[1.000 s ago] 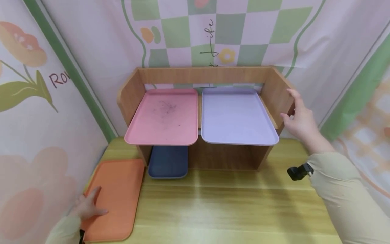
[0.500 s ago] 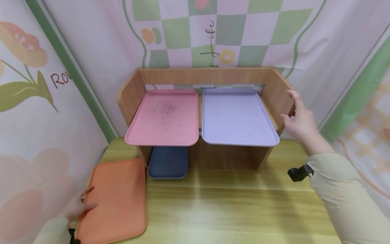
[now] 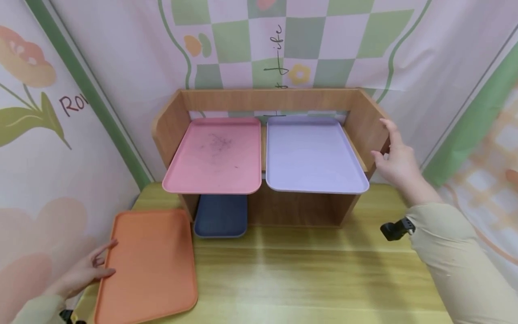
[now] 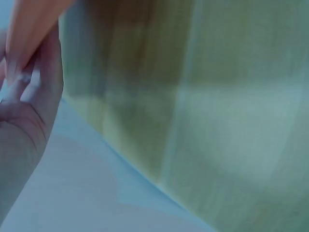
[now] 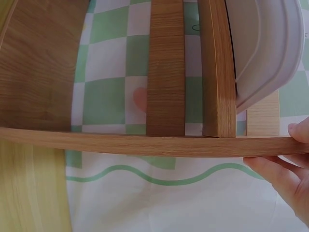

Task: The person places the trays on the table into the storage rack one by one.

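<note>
My left hand grips the left edge of an orange tray at the front left of the table. In the left wrist view, the fingers of this hand lie beneath the tray's edge, and the tray is tilted up off the wood. My right hand holds the right side panel of a wooden desktop shelf, thumb on one face and fingers on the other. A pink tray with dark marks and a lavender tray lie side by side on the upper shelf, their front ends overhanging.
A navy tray lies in the lower left of the shelf unit, its front sticking out onto the wood-grain table. Patterned curtains hang close behind and on both sides.
My left hand has moved from on top of the orange tray to its left edge. The tray has shifted slightly and its front has come up. My right hand has stayed on the panel.
</note>
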Motion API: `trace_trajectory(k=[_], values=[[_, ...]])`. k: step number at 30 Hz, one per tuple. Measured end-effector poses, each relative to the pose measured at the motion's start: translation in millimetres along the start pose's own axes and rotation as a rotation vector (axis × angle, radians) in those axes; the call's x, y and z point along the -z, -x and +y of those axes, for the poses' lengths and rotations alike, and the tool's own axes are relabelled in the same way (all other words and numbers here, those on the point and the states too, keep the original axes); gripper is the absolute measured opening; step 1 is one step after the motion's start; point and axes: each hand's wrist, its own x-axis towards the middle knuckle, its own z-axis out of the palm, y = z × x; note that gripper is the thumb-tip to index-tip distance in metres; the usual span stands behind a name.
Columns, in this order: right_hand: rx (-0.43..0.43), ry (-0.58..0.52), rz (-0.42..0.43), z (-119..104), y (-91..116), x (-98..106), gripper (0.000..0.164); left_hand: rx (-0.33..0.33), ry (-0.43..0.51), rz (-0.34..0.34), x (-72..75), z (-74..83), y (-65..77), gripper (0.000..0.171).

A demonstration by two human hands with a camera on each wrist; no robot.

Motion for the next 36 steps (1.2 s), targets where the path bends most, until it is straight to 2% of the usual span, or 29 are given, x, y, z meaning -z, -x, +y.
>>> trace_trajectory(k=[6, 11, 19, 25, 27, 29, 33, 34, 36], values=[[0.003, 0.003, 0.003, 0, 0, 0, 0.078, -0.094, 0.128, -0.073, 2.0, 9.3, -2.5, 0.078], [0.007, 0.007, 0.009, 0, 0, 0, 0.079, -0.158, 0.185, -0.065, -2.8, 13.0, -4.4, 0.081], [0.005, 0.014, -0.003, -1, -1, -1, 0.079, -0.168, 0.237, -0.053, -5.4, 18.8, -4.8, 0.081], [0.01, 0.016, 0.001, -2, -1, -2, 0.079, -0.249, 0.417, -0.165, 1.7, 19.8, 0.2, 0.078], [0.012, 0.015, 0.002, -3, -1, -2, 0.079, -0.264, 0.471, -0.195, 4.3, 21.1, 4.8, 0.079], [0.005, 0.021, 0.0, -3, -1, -2, 0.079, -0.249, 0.505, -0.205, 6.1, 25.0, 9.5, 0.078], [-0.013, 0.02, -0.004, -3, 0, 0, 0.078, -0.227, 0.551, -0.223, 5.4, 37.0, 17.0, 0.075], [-0.017, 0.021, -0.005, -3, 0, 0, 0.078, -0.239, 0.541, -0.237, 4.8, 40.7, 17.1, 0.075], [-0.017, 0.02, -0.005, -3, 0, 0, 0.079, -0.323, 0.451, -0.287, 3.6, 46.6, 14.0, 0.077]])
